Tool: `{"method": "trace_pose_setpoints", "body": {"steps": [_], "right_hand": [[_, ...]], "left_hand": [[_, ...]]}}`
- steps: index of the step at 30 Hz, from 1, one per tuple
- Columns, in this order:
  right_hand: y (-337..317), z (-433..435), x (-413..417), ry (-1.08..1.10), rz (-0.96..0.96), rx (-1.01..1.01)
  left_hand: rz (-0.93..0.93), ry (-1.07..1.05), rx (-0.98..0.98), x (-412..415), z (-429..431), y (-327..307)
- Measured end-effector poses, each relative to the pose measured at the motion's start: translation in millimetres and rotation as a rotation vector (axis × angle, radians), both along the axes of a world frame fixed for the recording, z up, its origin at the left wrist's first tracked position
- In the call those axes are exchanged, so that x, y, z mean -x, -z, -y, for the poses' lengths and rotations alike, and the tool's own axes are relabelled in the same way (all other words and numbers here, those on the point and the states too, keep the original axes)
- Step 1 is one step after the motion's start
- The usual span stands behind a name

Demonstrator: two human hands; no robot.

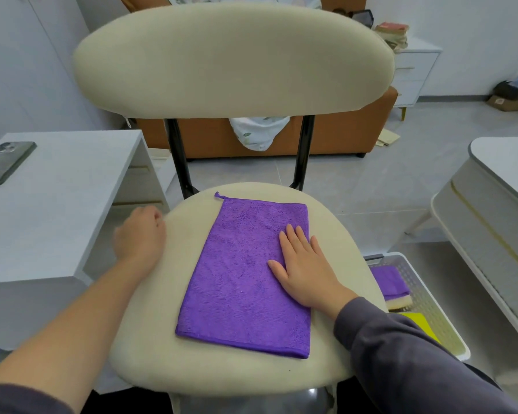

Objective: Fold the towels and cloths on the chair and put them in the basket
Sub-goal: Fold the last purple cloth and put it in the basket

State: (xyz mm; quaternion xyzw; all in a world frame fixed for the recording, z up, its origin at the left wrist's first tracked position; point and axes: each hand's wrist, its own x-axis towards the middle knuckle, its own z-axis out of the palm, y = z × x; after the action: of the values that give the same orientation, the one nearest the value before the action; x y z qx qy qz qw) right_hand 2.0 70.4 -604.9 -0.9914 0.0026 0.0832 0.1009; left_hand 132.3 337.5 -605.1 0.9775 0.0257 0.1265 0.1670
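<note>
Right hand flat on purple cloth; left hand curled, empty

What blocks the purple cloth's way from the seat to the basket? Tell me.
Nothing visible. The purple cloth lies under the right hand; the basket sits open-topped on the floor beside the chair's right edge, part hidden by the seat.

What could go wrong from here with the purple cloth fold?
1. Only the right hand pins the purple cloth; the left hand is off it, so a one-handed fold may skew.
2. The basket sits low beside the chair seat, partly hidden; the folded cloth could open during the drop.
</note>
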Motion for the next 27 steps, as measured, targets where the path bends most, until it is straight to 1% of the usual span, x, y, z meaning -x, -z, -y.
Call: {"method": "trace_pose_setpoints", "body": {"steps": [2, 5, 7, 9, 13, 15, 18, 22, 23, 25, 27], "right_hand": [[0, 0, 0, 0.002, -0.002, -0.001], [-2, 0, 0, 0.004, -0.008, 0.001], [-3, 0, 0, 0.005, -0.012, -0.019], [-5, 2, 2, 0.010, -0.003, -0.071], [-15, 4, 18, -0.025, 0.056, -0.144], [-18, 5, 31, -0.063, 0.069, -0.168], [-19, 9, 51, -0.118, 0.040, -0.206], [-20, 16, 76, -0.196, -0.024, -0.239], [-21, 17, 81, -0.229, -0.033, -0.253], [-20, 19, 92, -0.290, -0.033, -0.275], [-18, 20, 101, -0.328, 0.005, -0.269]], "left_hand": [[0.026, 0.007, 0.030, 1, -1, -1], [-0.078, 0.068, 0.021, 5, -3, -4], [-0.109, 0.150, 0.030, 11, -4, -3], [-0.072, 0.304, 0.001, 22, -2, -2], [0.044, 0.706, -0.030, 64, 5, -8], [0.070, 0.823, -0.068, 87, 6, -13], [0.078, 0.917, -0.104, 115, 7, -16], [0.020, 1.026, -0.209, 133, 5, -13], [0.038, 1.033, -0.248, 134, 6, -13], [0.133, 1.027, -0.339, 136, 10, -11], [0.232, 0.992, -0.408, 138, 16, -10]]}}
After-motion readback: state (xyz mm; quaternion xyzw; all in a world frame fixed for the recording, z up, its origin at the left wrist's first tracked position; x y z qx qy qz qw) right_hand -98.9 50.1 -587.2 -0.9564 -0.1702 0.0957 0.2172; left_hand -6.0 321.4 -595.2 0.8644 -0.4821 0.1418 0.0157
